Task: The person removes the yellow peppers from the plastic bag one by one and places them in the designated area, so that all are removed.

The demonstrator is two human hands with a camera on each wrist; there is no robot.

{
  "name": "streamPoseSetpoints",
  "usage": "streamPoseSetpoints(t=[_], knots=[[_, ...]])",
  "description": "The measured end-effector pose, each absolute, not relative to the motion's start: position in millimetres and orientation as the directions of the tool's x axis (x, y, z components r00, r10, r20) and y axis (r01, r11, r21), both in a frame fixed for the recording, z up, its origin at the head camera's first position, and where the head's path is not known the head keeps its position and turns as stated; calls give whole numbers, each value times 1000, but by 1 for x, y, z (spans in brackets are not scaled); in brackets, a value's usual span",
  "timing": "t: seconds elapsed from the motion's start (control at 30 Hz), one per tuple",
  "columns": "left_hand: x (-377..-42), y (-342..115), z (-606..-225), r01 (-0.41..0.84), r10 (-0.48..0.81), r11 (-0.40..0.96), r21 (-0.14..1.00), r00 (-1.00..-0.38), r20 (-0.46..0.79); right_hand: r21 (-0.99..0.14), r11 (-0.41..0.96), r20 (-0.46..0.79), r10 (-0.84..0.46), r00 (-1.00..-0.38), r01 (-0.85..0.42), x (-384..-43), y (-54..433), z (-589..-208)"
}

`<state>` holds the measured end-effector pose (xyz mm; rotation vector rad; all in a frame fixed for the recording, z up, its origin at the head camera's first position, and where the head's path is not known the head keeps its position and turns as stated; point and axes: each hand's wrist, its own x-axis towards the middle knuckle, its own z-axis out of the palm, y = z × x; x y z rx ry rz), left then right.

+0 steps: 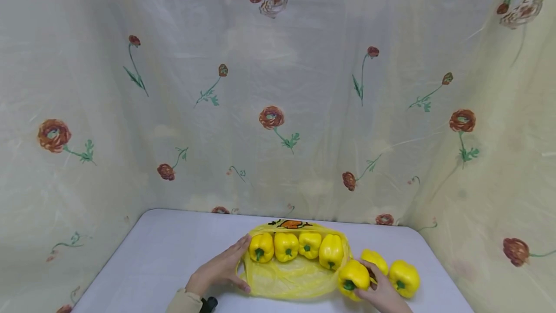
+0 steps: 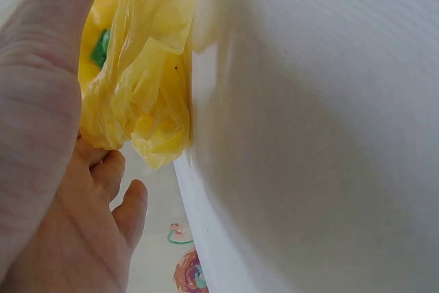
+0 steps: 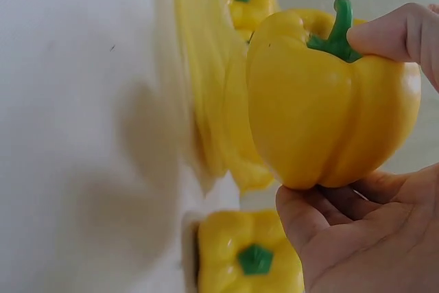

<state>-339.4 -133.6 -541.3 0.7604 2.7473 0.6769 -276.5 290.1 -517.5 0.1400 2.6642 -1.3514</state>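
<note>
My right hand grips a yellow bell pepper with a green stem, the thumb near the stem and the fingers under its opposite side. In the head view, this pepper overlaps the right end of a thin yellow plastic bag. Several yellow bell peppers sit in a row in the bag along its far side. At the bag's left edge is my left hand, thumb and fingers spread apart and touching the plastic. Crumpled bag film hides some of its fingers in the left wrist view.
Two more yellow bell peppers lie on the white table at the right: one in plain sight, another partly behind my right hand. Flower-printed curtains hang behind the table and at both sides.
</note>
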Motion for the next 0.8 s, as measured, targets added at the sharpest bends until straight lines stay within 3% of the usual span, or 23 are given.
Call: streamPoseSetpoints(t=[0.53,0.8], knots=[[-338,-133,-542,430,523,769,473,-849,-78,-819,528,-242,34,-970,223,-271,326,-545],[-339,-133,-543,431,526,764,480,-847,-76,-814,552,-219,-1,-976,183,-269,327,-551]])
